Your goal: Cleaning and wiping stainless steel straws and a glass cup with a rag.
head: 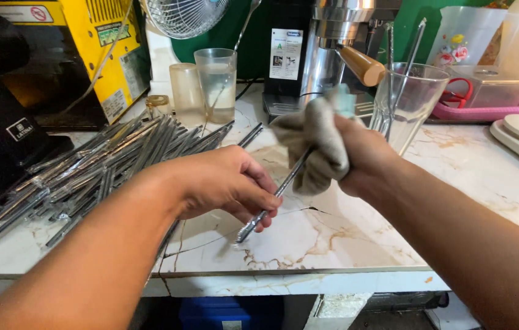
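Left hand (226, 183) pinches metal straw (271, 198) low — right hand (357, 159) wraps cloth (317, 143) around upper end.

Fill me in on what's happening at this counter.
A person stands at a cracked marble counter wiping a metal straw. The left hand pinches its lower end, while the right hand wraps a grey cloth around its upper part. A big pile of metal straws lies to the left. A tall glass just behind the right hand holds a couple of straws standing upright.
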